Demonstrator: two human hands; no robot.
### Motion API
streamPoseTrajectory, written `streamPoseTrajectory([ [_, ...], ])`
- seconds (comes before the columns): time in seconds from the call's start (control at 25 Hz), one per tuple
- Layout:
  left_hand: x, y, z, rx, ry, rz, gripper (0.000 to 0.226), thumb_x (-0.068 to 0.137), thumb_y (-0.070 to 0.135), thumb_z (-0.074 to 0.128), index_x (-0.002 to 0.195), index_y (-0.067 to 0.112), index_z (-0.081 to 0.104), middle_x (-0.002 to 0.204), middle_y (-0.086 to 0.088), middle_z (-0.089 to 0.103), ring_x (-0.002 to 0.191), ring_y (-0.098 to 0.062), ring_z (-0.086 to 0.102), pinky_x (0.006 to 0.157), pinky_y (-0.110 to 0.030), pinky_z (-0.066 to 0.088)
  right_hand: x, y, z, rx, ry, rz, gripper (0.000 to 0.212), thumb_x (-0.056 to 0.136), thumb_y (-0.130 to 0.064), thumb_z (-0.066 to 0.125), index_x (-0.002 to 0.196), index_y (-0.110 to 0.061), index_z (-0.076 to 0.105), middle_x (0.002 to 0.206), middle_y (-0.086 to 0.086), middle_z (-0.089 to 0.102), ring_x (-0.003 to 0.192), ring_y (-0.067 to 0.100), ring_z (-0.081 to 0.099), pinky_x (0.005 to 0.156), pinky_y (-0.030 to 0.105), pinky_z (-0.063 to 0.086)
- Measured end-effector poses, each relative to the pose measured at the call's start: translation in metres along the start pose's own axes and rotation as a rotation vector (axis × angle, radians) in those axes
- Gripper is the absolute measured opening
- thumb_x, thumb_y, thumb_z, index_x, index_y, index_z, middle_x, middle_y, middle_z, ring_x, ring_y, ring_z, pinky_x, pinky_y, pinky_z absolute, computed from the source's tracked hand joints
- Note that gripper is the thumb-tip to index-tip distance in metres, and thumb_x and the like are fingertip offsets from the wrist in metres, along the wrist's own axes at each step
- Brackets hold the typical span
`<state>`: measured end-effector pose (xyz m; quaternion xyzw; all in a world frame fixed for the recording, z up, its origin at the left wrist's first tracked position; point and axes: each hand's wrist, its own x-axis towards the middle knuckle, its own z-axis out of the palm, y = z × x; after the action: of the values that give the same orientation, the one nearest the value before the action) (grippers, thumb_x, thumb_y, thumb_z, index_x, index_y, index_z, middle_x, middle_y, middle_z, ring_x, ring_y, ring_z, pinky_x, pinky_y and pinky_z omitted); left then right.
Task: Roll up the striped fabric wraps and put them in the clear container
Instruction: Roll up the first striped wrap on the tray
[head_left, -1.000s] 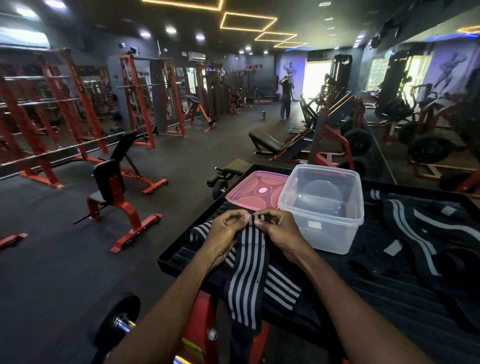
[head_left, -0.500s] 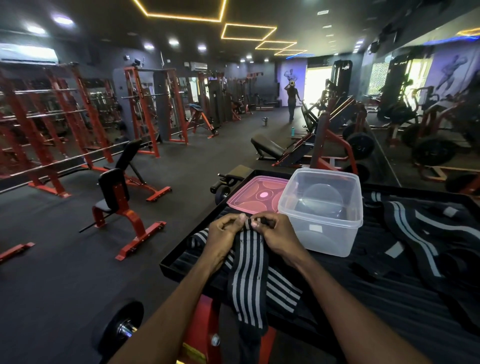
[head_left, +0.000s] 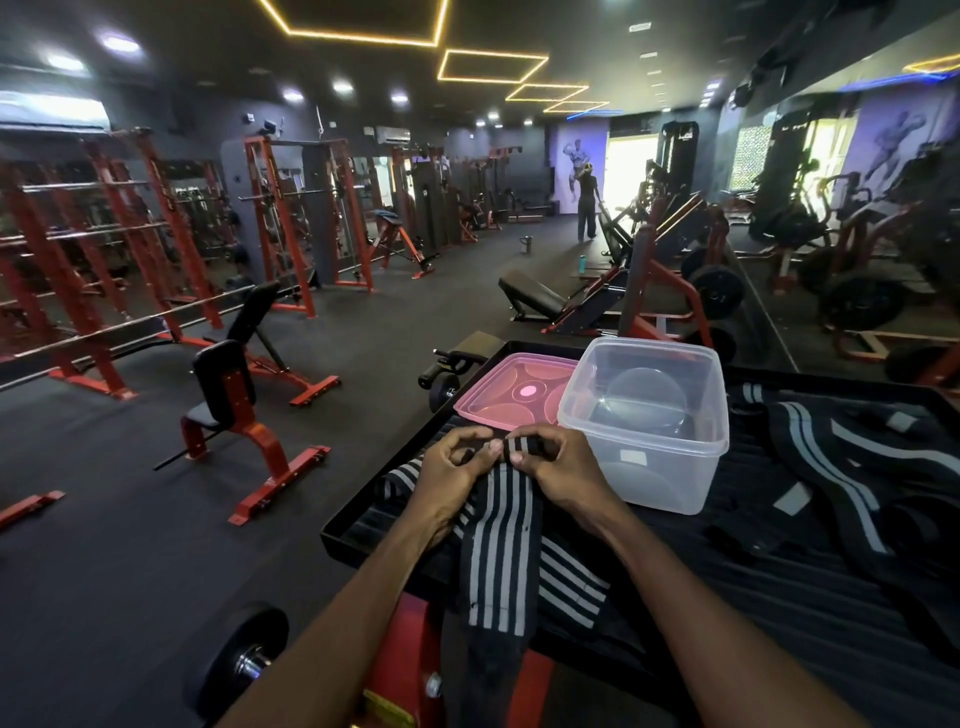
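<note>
You are standing at a black ribbed platform (head_left: 779, 613) with a raised rim, set on a red machine frame (head_left: 410, 654) in a gym. Spread over its right side lie more striped wraps (head_left: 852, 467), loose and overlapping; how many there are is hard to make out in the dark, and they run off the right edge of the view. The clear container (head_left: 647, 415) stands open on the platform, just right of your hands, with nothing in it. The pink lid (head_left: 511, 389) lies flat beside it on the left, its right edge hidden behind the container wall.

The striped wrap (head_left: 501, 551) you are working on lies straight ahead of you, draped from your hands down over the near rim of the platform, its lower end hanging in front of the red frame and cut off by the bottom of the view. Another stretch of it spreads sideways under both wrists.

Your left hand (head_left: 449, 467) and right hand (head_left: 556, 470) meet at the wrap's far end, thumbs nearly touching. Both have curled fingers and thumbs pinching the small rolled end of the wrap between them. Your fingers cover most of the roll, so its thickness cannot be judged.
</note>
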<state>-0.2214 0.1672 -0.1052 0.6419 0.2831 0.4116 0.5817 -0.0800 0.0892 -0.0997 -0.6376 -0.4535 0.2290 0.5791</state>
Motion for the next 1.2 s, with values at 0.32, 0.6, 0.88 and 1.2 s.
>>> streamPoseTrajectory([
  [0.32,0.001,-0.002,-0.005,0.118,0.024,0.052,0.017,0.086,0.018,0.075,0.101,0.011,0.074,0.097,0.002,0.076,0.092,-0.005,0.07,0.078,-0.013,0.051,-0.002,0.0,0.003,0.02,-0.04,-0.034,0.023,0.082,-0.006,0.076,0.095,-0.025,0.076,0.098,-0.001,0.076,0.097,0.017,0.071,0.095,0.039,0.055],
  [0.6,-0.002,-0.002,-0.005,0.081,0.006,0.06,0.018,0.085,0.014,0.076,0.103,0.012,0.072,0.099,-0.002,0.074,0.093,-0.013,0.07,0.082,-0.023,0.055,-0.008,-0.009,-0.001,0.17,-0.024,0.005,0.018,0.084,0.0,0.074,0.1,-0.009,0.077,0.099,0.006,0.076,0.091,0.013,0.07,0.084,0.022,0.056],
  [0.88,-0.004,0.004,0.0,-0.133,-0.054,-0.044,0.021,0.085,0.007,0.073,0.105,0.002,0.07,0.096,-0.009,0.074,0.089,-0.019,0.07,0.083,-0.031,0.057,-0.008,-0.008,-0.006,0.144,-0.001,0.001,0.021,0.083,0.002,0.074,0.096,-0.015,0.077,0.096,0.004,0.076,0.093,0.016,0.071,0.088,0.029,0.057],
  [1.2,-0.004,0.004,-0.001,-0.086,-0.044,-0.058,0.033,0.082,0.005,0.076,0.113,0.01,0.068,0.108,-0.008,0.074,0.102,-0.02,0.07,0.09,-0.034,0.057,-0.006,-0.008,-0.004,0.203,-0.001,0.08,0.022,0.084,-0.001,0.074,0.092,-0.021,0.073,0.097,0.006,0.074,0.096,0.021,0.07,0.089,0.034,0.057],
])
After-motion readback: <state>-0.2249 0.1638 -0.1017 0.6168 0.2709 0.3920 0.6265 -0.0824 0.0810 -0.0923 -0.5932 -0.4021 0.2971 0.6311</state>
